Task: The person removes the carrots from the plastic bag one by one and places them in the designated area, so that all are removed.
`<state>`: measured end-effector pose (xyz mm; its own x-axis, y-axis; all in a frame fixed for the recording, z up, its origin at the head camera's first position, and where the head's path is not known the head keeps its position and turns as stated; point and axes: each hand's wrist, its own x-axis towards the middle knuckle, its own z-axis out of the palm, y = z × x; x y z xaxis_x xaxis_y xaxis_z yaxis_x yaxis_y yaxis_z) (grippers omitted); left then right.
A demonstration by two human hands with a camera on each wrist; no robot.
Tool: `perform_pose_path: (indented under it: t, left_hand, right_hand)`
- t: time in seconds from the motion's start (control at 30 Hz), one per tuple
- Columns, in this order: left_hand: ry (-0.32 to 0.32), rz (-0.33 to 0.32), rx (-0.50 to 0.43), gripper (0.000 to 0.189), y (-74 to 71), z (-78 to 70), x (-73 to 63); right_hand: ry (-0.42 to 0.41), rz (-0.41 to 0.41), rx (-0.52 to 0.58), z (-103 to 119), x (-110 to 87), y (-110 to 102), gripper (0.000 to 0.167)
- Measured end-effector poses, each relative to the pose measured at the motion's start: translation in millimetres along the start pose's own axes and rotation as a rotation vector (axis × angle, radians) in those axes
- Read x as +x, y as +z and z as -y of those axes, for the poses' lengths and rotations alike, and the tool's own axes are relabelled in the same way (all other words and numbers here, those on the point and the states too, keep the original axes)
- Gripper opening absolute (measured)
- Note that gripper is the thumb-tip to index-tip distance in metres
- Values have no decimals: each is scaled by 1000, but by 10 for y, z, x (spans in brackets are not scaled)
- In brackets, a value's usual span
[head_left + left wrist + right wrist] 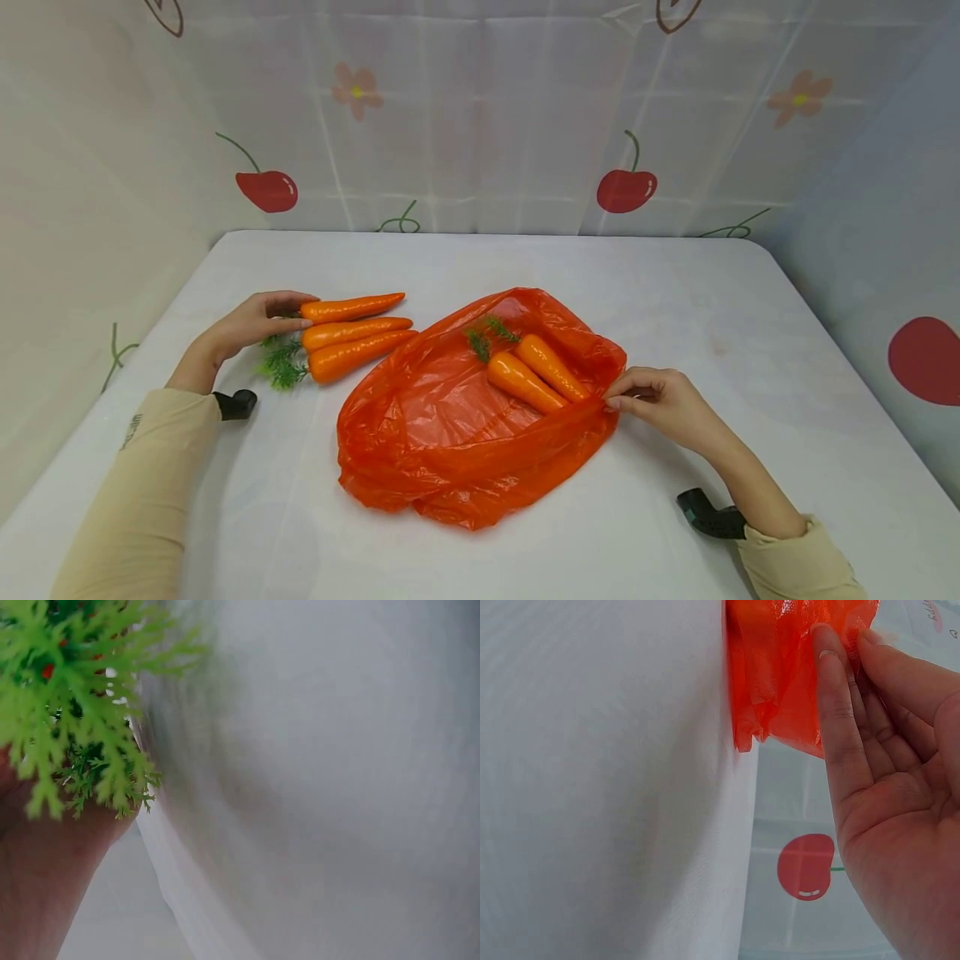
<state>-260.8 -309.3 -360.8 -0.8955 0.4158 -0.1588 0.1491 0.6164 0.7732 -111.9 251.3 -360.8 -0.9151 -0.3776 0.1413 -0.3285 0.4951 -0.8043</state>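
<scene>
My left hand (258, 321) is at the leafy end of the farthest of three orange carrots (348, 309), its top pinched between fingers and thumb. The middle carrot (356, 332) and the nearest carrot (360, 356) lie alongside, close together. Green leaves (82, 697) cover much of that hand in the left wrist view. An orange-red plastic bag (450, 467) lies spread open at the centre, with two carrots (522, 382) inside near its right edge. My right hand (671, 408) pinches the bag's right rim between thumb and fingers; the right wrist view shows the thin film (795, 690) at the fingertips.
Everything rests on a white table (750, 333) with rounded far corners. A pale curtain (480, 117) printed with cherries and flowers hangs behind it. Black wrist devices (708, 515) sit below both hands, close over the table.
</scene>
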Motion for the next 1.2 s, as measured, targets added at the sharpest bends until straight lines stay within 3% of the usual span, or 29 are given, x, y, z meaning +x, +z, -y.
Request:
perform_pose_path:
  t: [0.53, 0.73, 0.87, 1.0, 1.2]
  left_hand:
    - [-7, 3, -7, 54, -38, -31, -45]
    - [17, -27, 47, 47, -72, -127, -33]
    - [56, -107, 75, 43, -84, -355, -86]
    - [143, -174, 35, 38, 0, -749, -130]
    - [259, -86, -44, 36, 280, -1315, -107]
  right_hand:
    - [39, 23, 26, -35, -4, -4, 11]
    - [24, 14, 8, -44, -1, -14, 12]
    - [32, 18, 12, -41, 1, -16, 11]
    - [41, 19, 8, -42, -1, -16, 11]
    - [27, 22, 19, -36, 4, -22, 11]
